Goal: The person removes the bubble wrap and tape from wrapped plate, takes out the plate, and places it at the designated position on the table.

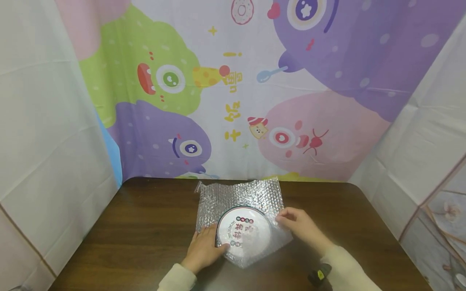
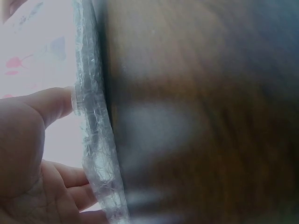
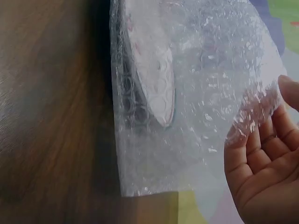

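Observation:
A round white plate (image 1: 244, 232) with a dark rim and printed red and green marks lies on a sheet of bubble wrap (image 1: 238, 194). The sheet's lower right part is folded across the plate, veiling that side of its face. At the left rim rests my left hand (image 1: 206, 247), fingers stretched over the wrap and thumb at the plate's lower edge. With thumb and fingers, my right hand (image 1: 299, 227) pinches the wrap's right edge, beside the plate. In the right wrist view, the plate (image 3: 156, 79) shows through the clear bubbles, and the fingers (image 3: 266, 151) hold the raised edge.
Everything lies on a dark brown wooden table (image 1: 153, 218). A cloth curtain (image 1: 233, 161) with cartoon figures hangs right behind its back edge. Pale sheets (image 1: 47, 161) hang along the left and right sides. A dark band with a yellow-green spot (image 1: 320, 274) is at my right wrist.

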A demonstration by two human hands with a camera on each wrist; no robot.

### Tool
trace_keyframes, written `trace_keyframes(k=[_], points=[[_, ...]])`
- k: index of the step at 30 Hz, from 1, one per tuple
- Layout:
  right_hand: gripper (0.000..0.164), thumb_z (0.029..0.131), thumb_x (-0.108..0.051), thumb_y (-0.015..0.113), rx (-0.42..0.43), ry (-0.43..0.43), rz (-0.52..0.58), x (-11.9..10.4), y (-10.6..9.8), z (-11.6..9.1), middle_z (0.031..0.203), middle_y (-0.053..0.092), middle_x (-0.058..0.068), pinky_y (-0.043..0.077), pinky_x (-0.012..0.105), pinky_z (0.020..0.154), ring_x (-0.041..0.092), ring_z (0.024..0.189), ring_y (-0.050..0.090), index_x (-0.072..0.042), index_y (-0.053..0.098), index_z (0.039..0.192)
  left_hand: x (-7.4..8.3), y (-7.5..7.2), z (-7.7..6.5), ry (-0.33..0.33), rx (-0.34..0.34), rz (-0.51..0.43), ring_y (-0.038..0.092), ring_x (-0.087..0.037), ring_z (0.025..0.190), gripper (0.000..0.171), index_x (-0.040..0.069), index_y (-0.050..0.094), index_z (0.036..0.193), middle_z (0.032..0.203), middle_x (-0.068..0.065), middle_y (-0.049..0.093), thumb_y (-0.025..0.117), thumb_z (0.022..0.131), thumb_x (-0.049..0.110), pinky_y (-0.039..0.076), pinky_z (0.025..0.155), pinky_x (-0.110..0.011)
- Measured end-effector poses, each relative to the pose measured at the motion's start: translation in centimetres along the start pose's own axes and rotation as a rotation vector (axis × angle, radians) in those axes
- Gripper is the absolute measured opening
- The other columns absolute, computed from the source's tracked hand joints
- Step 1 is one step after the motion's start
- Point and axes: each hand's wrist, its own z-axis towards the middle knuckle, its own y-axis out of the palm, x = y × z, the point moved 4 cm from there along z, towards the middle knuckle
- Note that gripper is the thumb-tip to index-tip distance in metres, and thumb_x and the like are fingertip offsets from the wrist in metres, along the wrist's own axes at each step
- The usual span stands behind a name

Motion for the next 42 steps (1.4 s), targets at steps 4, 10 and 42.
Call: trace_keyframes(k=[4,10,42], points=[[0.022,0.093,-0.027,0.066,-0.016,0.025,0.012,0.4,-0.5,-0.8,0.086,0.068,0.004,0.052,0.025,0.065,0.008,0.072,0.06,-0.005,0.069,0.094,0.0,-0.1,0.0,0.001,-0.002,-0.003,0.037,-0.05,0.138,0.079,-0.004,0.047,0.14,0.146,-0.023,0.048,0.071,0.083,0.044,0.022,0.115,-0.067],[0.022,0.096,-0.021,0.061,-0.094,-0.032,0.049,1.1,-0.9,-2.3,0.094,0.069,0.008,0.053,0.025,0.072,0.006,0.081,0.061,0.0,0.067,0.098,0.0,-0.1,0.0,0.001,-0.002,-0.005,0.037,-0.05,0.138,0.079,-0.004,0.047,0.14,0.146,-0.023,0.049,0.071,0.083,0.045,0.022,0.115,-0.067],[0.06,0.108,-0.041,0.023,-0.489,0.127,0.268,1.8,-2.0,-5.1,0.109,0.073,0.01,0.058,0.034,0.084,0.021,0.098,0.07,0.0,0.063,0.124,0.0,0.0,-0.1,-0.004,-0.012,-0.011,0.036,-0.05,0.139,0.079,-0.004,0.046,0.141,0.147,-0.023,0.047,0.071,0.084,0.045,0.021,0.115,-0.067]])
